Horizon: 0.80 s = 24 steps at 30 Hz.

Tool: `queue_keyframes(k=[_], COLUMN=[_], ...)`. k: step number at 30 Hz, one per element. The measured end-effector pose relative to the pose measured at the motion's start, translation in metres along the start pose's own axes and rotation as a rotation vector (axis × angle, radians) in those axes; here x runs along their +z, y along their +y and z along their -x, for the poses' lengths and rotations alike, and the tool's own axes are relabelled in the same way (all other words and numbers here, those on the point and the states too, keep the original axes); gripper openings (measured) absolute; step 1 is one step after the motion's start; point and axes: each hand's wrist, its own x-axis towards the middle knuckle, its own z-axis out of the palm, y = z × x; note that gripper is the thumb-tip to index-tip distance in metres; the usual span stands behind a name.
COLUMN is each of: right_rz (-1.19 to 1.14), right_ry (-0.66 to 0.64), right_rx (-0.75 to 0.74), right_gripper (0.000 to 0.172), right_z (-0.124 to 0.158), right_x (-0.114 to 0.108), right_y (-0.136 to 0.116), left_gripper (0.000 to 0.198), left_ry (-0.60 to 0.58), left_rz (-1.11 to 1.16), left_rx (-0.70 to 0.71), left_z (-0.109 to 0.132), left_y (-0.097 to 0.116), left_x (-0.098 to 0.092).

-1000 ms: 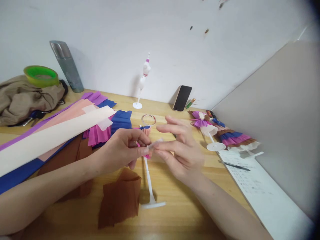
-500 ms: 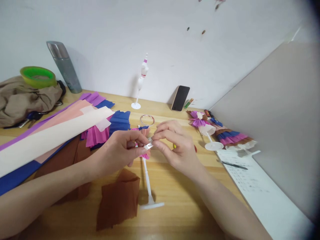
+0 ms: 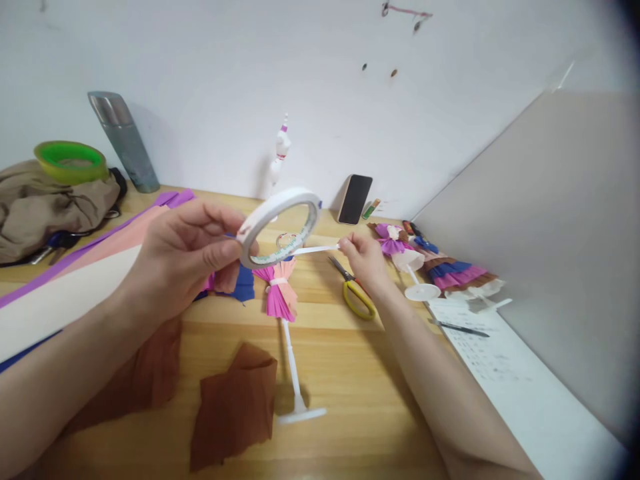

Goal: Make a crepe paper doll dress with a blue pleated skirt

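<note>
A white roll of tape [image 3: 280, 203] is pinched at its left edge between the thumb and fingers of my left hand [image 3: 195, 247]. From the roll a narrow strip of tape [image 3: 316, 250] runs to the right, and my right hand [image 3: 364, 257] grips its far end. Under the roll a small doll form in a pink and peach crepe paper dress [image 3: 281, 290] lies on the table, its white stand [image 3: 295, 370] pointing toward me. Yellow-handled scissors [image 3: 356, 293] lie just below my right hand. A brown crepe paper piece [image 3: 235, 403] rests left of the stand.
Crepe paper strips [image 3: 95, 287] cover the left side. At the back stand a bottle [image 3: 125, 143], a white mannequin form [image 3: 281, 147] and a phone [image 3: 355, 199]. Two dressed forms, a pen [image 3: 463, 329] and a written sheet [image 3: 505, 373] lie right. A green tape roll [image 3: 70, 160] sits on cloth.
My hands have moved apart. The tape roll is now held up in my left hand, with a strip stretched to my right hand. The scissors have come into clear view.
</note>
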Motion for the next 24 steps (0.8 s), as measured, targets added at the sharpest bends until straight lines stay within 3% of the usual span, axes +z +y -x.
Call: queue_keyframes(k=[5, 9, 11, 17, 24], right_rz=[0.182, 0.386, 0.415, 0.318, -0.082], right_ry=[-0.303, -0.568, -0.634, -0.598, -0.393], right_rx=[0.072, 0.156, 0.162, 0.211, 0.174], right_gripper=[0.034, 0.021, 0.016, 0.021, 0.044], right_z=[0.001, -0.001, -0.003, -0.004, -0.001], right_x=[-0.018, -0.032, -0.030, -0.020, -0.035], right_y=[0.007, 0.025, 0.035, 0.042, 0.017], left_gripper=[0.025, 0.028, 0.028, 0.029, 0.022], left_ry=[0.088, 0.127, 0.148, 0.190, 0.231], left_rz=[0.066, 0.099, 0.112, 0.125, 0.128], left_rx=[-0.031, -0.036, -0.046, -0.043, -0.042], left_z=[-0.010, -0.014, -0.015, -0.017, -0.018], left_y=[-0.004, -0.009, -0.011, -0.015, -0.016], left_x=[-0.007, -0.009, -0.010, -0.015, -0.017])
